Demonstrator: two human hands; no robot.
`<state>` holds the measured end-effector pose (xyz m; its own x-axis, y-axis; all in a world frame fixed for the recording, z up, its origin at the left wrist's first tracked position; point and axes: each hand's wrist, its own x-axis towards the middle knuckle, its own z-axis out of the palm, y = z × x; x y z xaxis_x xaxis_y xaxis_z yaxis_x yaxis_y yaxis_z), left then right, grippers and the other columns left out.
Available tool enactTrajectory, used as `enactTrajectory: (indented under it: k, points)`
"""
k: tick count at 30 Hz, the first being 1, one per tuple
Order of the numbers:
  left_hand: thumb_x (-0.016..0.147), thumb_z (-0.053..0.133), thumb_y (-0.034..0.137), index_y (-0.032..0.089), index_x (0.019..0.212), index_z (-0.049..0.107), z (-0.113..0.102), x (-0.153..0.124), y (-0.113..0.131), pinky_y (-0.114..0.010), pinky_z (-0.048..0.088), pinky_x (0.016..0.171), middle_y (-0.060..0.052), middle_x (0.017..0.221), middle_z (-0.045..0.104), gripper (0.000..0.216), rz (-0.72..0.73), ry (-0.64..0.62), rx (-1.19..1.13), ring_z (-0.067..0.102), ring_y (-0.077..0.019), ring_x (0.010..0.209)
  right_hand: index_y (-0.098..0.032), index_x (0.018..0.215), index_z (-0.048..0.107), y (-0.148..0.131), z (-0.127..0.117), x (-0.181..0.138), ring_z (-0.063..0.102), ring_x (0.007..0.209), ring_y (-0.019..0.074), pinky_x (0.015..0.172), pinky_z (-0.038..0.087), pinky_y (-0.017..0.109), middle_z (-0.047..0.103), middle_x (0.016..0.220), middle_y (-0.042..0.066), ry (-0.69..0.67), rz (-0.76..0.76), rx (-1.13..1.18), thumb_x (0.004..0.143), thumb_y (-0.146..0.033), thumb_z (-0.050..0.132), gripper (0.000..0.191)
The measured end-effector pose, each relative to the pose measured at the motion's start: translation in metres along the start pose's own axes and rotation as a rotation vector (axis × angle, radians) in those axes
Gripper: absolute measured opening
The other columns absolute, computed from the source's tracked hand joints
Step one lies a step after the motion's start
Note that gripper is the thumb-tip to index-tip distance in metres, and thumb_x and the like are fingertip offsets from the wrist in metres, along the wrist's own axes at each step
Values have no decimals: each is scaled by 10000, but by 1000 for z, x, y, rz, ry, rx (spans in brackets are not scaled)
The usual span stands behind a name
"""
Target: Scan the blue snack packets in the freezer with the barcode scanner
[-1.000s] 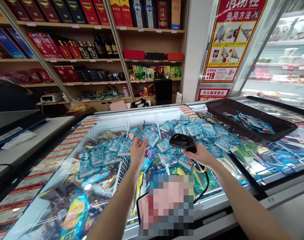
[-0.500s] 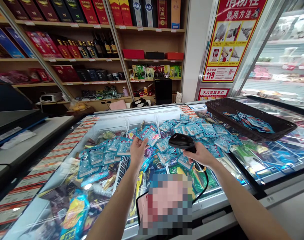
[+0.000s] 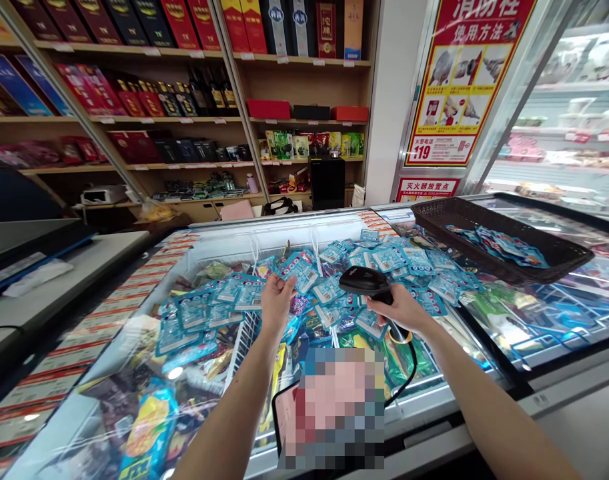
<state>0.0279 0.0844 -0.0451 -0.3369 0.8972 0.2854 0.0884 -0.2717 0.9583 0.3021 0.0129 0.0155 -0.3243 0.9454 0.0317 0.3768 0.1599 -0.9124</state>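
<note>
My left hand [image 3: 275,301] pinches a light-blue snack packet [image 3: 300,269] and lifts its edge off the pile of several like packets [image 3: 384,261] spread over the glass lid of a chest freezer [image 3: 234,233]. My right hand [image 3: 403,310] is closed round the grip of a black barcode scanner [image 3: 364,281], its head pointing left toward that packet. The scanner's black cable [image 3: 409,373] runs down toward me.
A dark woven basket [image 3: 559,257] holding a few blue packets rests on the freezer at the right. A grey counter [image 3: 59,287] stands at the left. Wooden shelves of boxed goods [image 3: 184,100] fill the back wall. A red poster [image 3: 464,73] hangs beside a glass-door fridge [image 3: 574,120].
</note>
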Motion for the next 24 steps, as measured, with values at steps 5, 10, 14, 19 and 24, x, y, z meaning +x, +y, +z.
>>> enactTrajectory:
  k: [5, 10, 14, 19, 24]
  points:
    - [734, 614, 399, 189, 909, 563, -8, 8, 9, -272, 477, 627, 37, 613, 489, 278, 49, -16, 115, 510, -127, 588, -139, 890, 604, 7, 1, 2, 643, 548, 188, 547, 501, 283, 631, 636, 35, -13, -16, -10, 786, -343, 558, 234]
    - [832, 475, 388, 173, 1128, 550, -49, 25, 31, -322, 459, 715, -58, 830, 629, 374, 266, 117, 683, 591, -200, 738, -159, 879, 594, 20, 2, 7, 624, 515, 176, 521, 492, 274, 612, 601, 15, -9, -21, 17, 772, -327, 573, 200]
    - [857, 430, 333, 147, 1257, 473, -97, 34, 32, -389, 444, 780, -133, 962, 634, 443, 237, 293, 1047, 594, -274, 870, -166, 852, 592, 22, 3, 8, 601, 483, 166, 504, 474, 263, 580, 542, -3, -15, -38, 12, 779, -344, 569, 194]
    - [849, 451, 301, 144, 1305, 410, -120, 29, 23, -436, 419, 835, -184, 1114, 550, 484, 213, 362, 1241, 531, -306, 1015, -161, 862, 597, 20, 3, 7, 591, 478, 159, 492, 466, 260, 582, 578, -1, -9, -22, 34, 773, -369, 572, 227]
    - [871, 415, 379, 249, 1202, 540, -92, 15, 27, -537, 308, 936, -137, 1266, 479, 376, 361, 213, 1346, 418, -342, 1152, -157, 873, 603, 20, 2, 8, 597, 486, 161, 500, 467, 257, 590, 577, 2, -13, -16, 14, 771, -351, 568, 222]
